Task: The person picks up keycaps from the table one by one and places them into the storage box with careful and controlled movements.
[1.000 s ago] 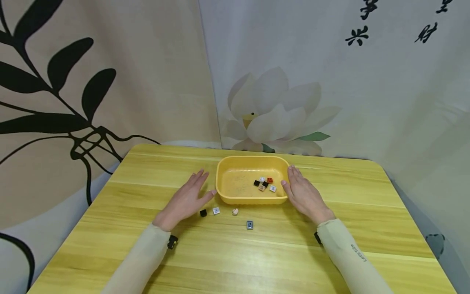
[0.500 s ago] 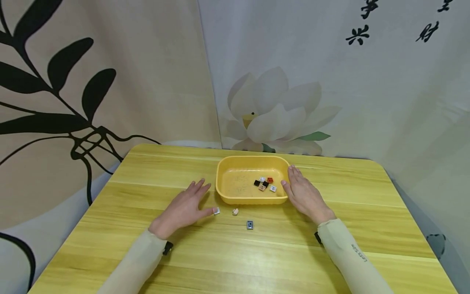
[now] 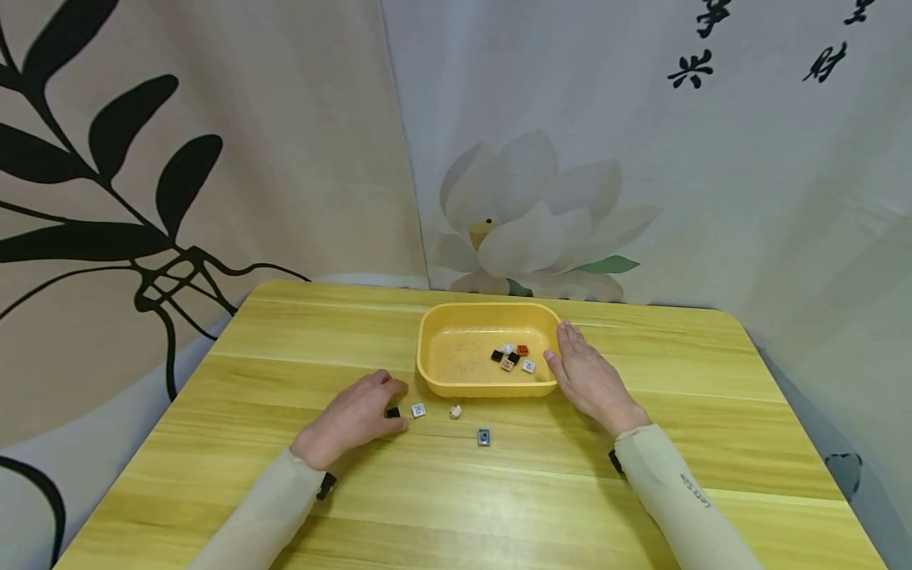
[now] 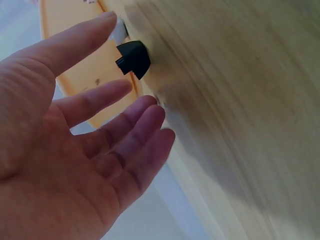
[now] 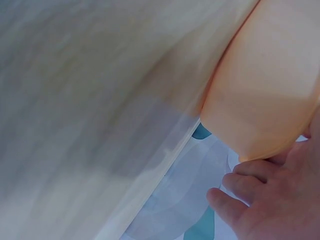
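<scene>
A small black keycap [image 4: 134,59] lies on the table, tipped so its underside shows in the left wrist view. My left hand [image 3: 354,421] surrounds it loosely, thumb on the near side and fingers on the far side. Gaps show between the keycap and the thumb and fingertips. Beside it, to the right, are a white keycap [image 3: 418,410] with dark print, a cream piece [image 3: 455,412] and a blue-grey keycap [image 3: 484,437]. My right hand [image 3: 590,381] rests at the right end of a yellow tray [image 3: 456,390], fingers straight along the outside, thumb over the rim.
Several small pieces lie in the tray's right half, among them an orange-red one [image 3: 523,350] and a white one [image 3: 528,366]. The wooden table [image 3: 456,507] ends at the back against a printed cloth [image 3: 321,158].
My left hand has left the tray's left side, drawn back toward me, and its fingers have bent down around the black keycap. My right hand stays at the tray.
</scene>
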`<state>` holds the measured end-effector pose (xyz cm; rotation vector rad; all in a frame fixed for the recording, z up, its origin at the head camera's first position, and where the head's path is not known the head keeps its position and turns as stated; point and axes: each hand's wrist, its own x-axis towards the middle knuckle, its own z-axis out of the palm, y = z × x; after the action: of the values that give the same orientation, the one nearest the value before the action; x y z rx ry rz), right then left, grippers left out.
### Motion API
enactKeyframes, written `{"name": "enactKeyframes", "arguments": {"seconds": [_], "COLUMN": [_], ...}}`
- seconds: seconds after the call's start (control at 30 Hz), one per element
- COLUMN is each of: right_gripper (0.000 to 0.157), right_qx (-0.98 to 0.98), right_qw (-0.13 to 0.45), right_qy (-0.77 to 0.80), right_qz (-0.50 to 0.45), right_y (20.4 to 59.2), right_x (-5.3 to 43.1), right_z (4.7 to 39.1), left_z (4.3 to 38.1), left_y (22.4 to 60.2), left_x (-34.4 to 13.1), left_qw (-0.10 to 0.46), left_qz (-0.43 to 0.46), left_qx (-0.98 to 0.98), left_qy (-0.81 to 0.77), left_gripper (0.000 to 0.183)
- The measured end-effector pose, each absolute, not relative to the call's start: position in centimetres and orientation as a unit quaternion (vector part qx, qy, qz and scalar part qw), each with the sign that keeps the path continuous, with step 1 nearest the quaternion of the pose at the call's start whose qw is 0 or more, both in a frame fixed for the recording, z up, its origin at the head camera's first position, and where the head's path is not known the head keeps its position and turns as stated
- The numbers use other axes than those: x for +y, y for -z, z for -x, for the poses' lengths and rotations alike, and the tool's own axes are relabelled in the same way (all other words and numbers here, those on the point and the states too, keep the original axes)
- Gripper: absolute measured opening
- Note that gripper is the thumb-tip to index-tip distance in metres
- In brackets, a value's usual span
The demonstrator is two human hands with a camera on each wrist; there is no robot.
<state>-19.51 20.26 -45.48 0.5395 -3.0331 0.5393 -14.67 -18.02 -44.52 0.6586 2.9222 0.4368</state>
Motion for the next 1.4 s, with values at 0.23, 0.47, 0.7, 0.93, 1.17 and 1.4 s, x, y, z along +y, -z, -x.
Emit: {"name": "enactKeyframes", "arguments": {"seconds": [0.23,0.47,0.7,0.93,1.17,1.4], "right_gripper": [0.070,0.070,0.070,0.069,0.068,0.067], "right_qx": [-0.971,-0.971,-0.972,-0.972,-0.971,-0.970], "right_qw": [0.004,0.003,-0.008,-0.005,0.000,-0.001], "right_qy": [-0.171,-0.170,-0.167,-0.167,-0.169,-0.174], "right_qz": [-0.170,-0.168,-0.164,-0.166,-0.167,-0.168], "right_y": [45.3,45.4,45.4,45.3,45.3,45.3], "right_x": [20.2,20.3,20.2,20.1,20.2,20.2], "right_z": [19.4,19.4,19.3,19.2,19.3,19.4], "left_z": [14.6,14.6,14.8,15.2,15.7,16.6], "left_y": [44.7,45.1,45.0,43.4,41.2,39.6], "left_x": [-17.9,-18.1,-18.4,-17.7,-15.6,-12.9], "left_qw": [0.067,0.057,0.037,-0.048,-0.112,-0.136], "left_qz": [-0.221,-0.235,-0.238,-0.235,-0.260,-0.293], "left_qx": [0.961,0.958,0.953,0.947,0.931,0.918], "left_qy": [-0.154,-0.156,-0.184,-0.212,-0.229,-0.230], "left_gripper": [0.034,0.015,0.011,0.019,0.022,0.021]}}
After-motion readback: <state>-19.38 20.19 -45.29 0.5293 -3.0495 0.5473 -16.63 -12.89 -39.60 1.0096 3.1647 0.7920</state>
